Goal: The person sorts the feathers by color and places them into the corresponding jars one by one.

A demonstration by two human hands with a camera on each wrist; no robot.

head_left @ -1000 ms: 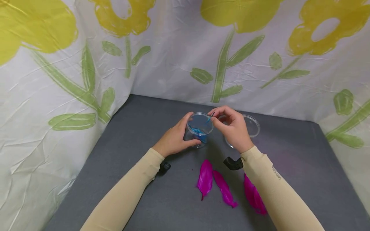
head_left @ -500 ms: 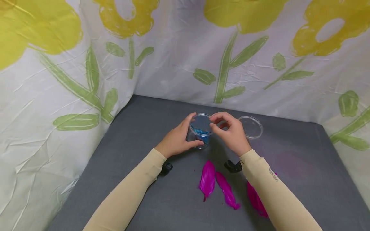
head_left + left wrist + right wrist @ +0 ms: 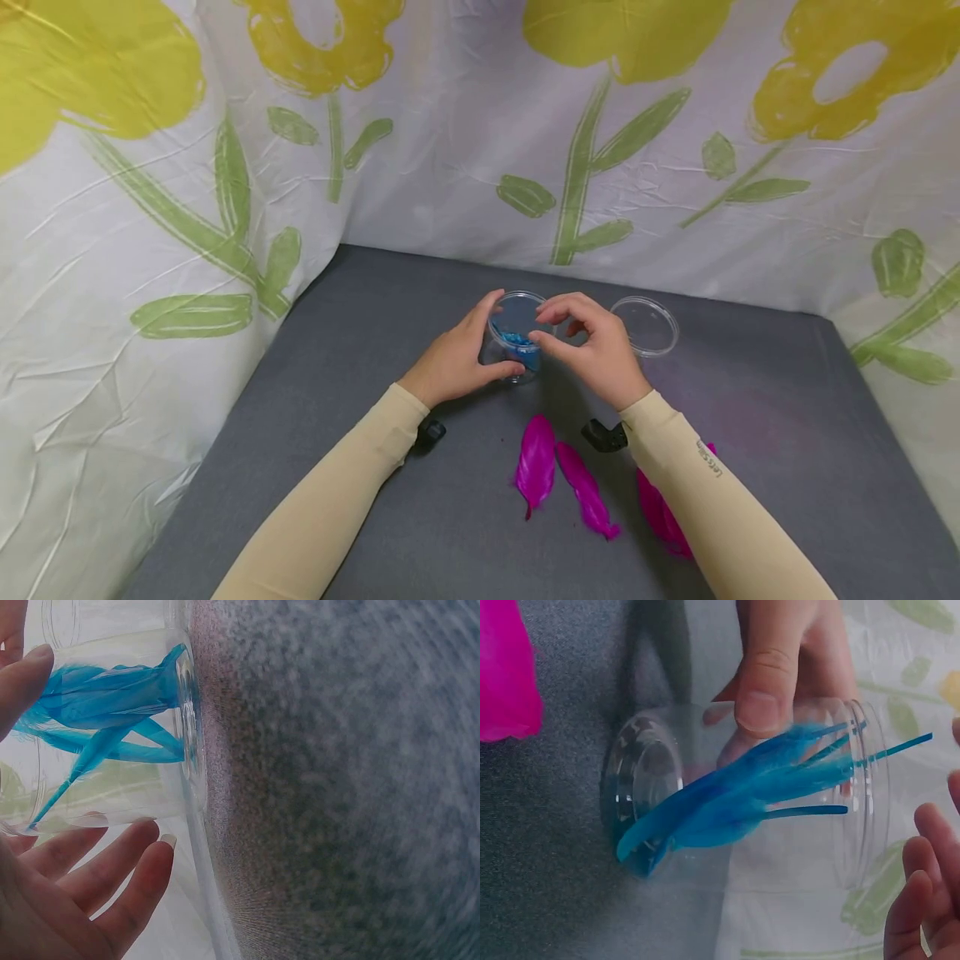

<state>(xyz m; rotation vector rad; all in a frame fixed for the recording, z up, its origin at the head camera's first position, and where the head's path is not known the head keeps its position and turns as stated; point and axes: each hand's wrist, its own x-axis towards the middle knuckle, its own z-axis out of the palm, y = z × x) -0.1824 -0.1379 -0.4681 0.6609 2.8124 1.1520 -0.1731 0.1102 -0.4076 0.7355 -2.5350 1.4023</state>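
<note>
Blue feathers [image 3: 727, 806] leaned inside a clear jar [image 3: 787, 862] the left hand [image 3: 456, 357] clasped, seemingly for steadiness, while the right hand [image 3: 592, 340] hovered, fingers parted.

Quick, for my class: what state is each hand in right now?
Left hand: holding the clear jar.
Right hand: open, holding nothing, near the clear jar.

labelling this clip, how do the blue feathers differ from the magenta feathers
The blue feathers stand inside the clear jar; the magenta feathers lie on the grey table. The blue feathers overlap in a bunch, while the magenta feathers are spread out. Both are vividly coloured.
</note>
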